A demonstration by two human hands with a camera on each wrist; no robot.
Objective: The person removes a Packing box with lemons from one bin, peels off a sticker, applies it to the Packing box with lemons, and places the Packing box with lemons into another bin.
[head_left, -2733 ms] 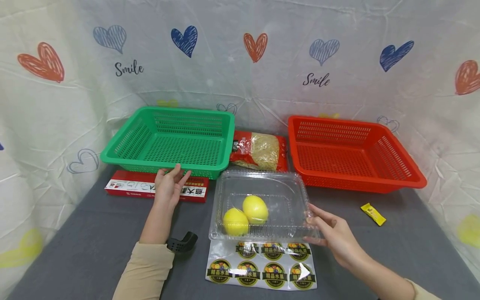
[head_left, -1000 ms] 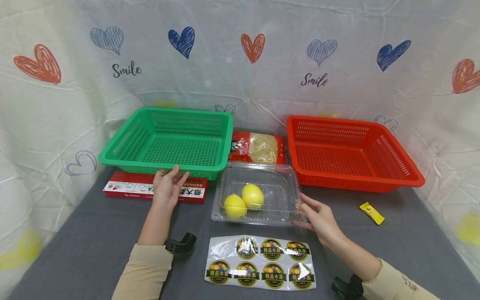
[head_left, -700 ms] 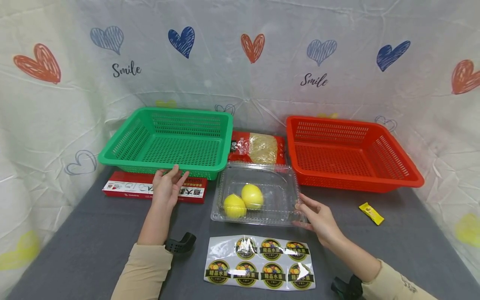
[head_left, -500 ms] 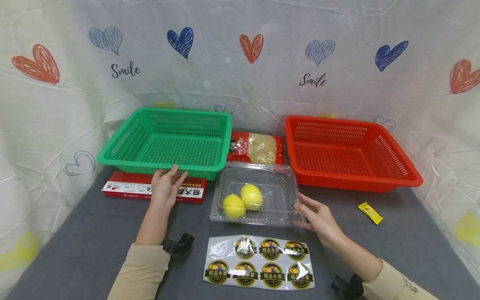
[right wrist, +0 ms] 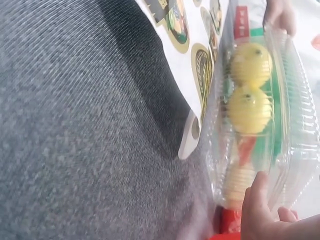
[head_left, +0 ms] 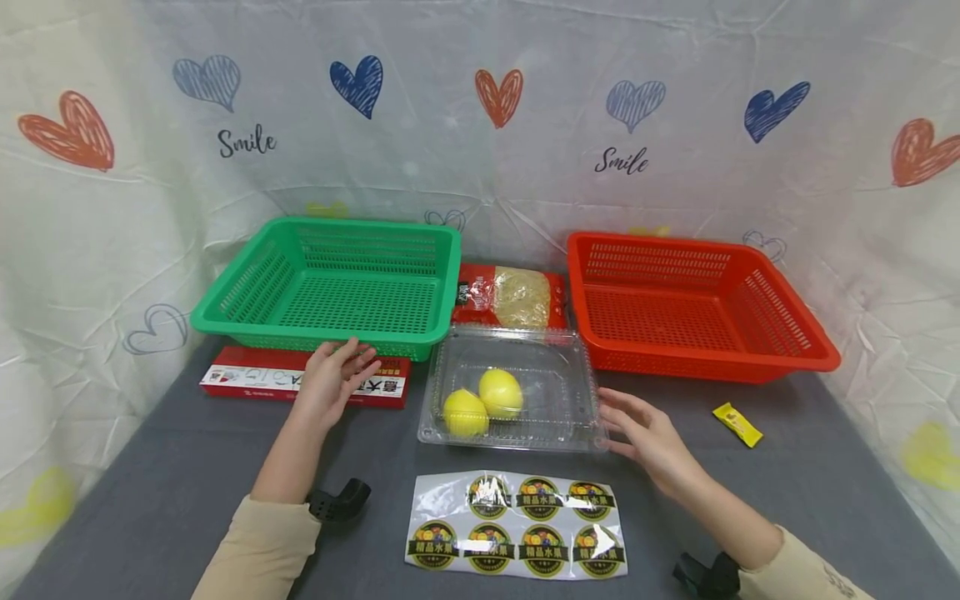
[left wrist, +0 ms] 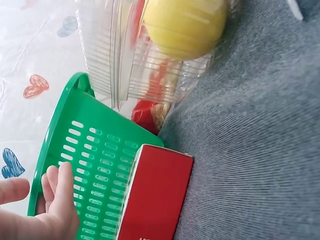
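Observation:
A clear plastic clamshell box [head_left: 543, 392] with two lemons [head_left: 501, 394] inside lies on the table, its lid down. My right hand [head_left: 652, 442] is at the box's right side, fingers straight and loose beside its edge. In the right wrist view the thumb [right wrist: 258, 195] stands by the box wall without curling round it. My left hand [head_left: 330, 383] hovers over a red and white carton [head_left: 255, 375], in front of the green basket [head_left: 322, 342]. Its fingers are relaxed and hold nothing. A sheet of round fruit stickers [head_left: 517, 525] lies in front of the box.
At the back right stands a red basket [head_left: 705, 362]. Between the baskets, behind the box, lies a red bag with a see-through window [head_left: 521, 296]. A small yellow packet [head_left: 738, 425] is on the right of the grey tabletop. A printed curtain [head_left: 420, 150] hangs behind.
The box with the lemons has moved back, off the sticker sheet's upper edge. My right fingers have since loosened from its side, and my left hand has drawn slightly back from the green basket.

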